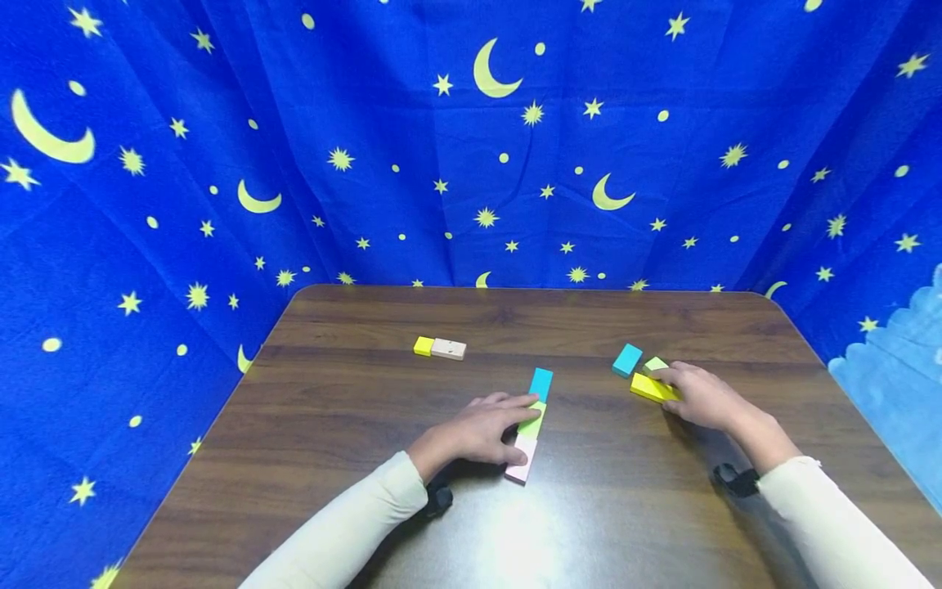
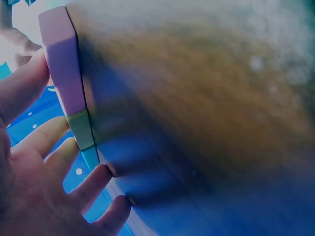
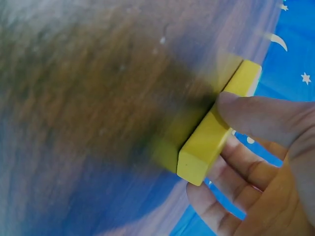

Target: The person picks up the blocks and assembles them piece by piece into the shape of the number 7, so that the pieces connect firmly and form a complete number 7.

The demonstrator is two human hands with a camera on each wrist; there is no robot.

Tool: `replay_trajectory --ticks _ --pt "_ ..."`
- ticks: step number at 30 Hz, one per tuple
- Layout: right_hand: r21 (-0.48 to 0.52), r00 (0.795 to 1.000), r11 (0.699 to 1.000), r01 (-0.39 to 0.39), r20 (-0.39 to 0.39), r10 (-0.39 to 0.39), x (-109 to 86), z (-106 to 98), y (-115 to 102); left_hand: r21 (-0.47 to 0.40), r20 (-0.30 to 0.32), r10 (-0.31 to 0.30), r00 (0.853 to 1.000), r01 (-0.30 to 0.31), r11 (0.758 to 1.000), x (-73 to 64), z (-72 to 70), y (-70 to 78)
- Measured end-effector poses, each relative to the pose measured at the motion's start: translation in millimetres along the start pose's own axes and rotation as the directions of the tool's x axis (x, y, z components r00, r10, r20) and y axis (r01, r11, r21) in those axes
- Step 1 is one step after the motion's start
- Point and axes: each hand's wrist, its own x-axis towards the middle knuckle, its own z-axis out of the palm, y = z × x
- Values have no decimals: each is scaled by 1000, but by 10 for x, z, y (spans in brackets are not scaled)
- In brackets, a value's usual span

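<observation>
A row of end-to-end wooden blocks runs across the middle of the table: blue, light green and pink. My left hand is spread over this row. Its thumb touches the side of the pink block and two fingertips meet the green one. To the right, my right hand pinches a long yellow block, thumb along its near side and fingers behind. Just beyond it lie a light green block, partly covered by the fingers, and a blue block.
Farther back on the left, a small yellow block touches a pale wood block. The brown table has a blue star-and-moon curtain behind it and at its sides.
</observation>
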Motion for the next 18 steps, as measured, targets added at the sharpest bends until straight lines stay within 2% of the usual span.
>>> replay_trajectory --ticks 11,18 --pt "42 1000 999 13 -2 -13 -62 -62 53 -8 -8 -10 1000 10 1000 -6 1 25" --pt "55 1000 998 7 -30 -5 -57 -203 54 0 8 -4 1000 4 1000 -23 -2 23"
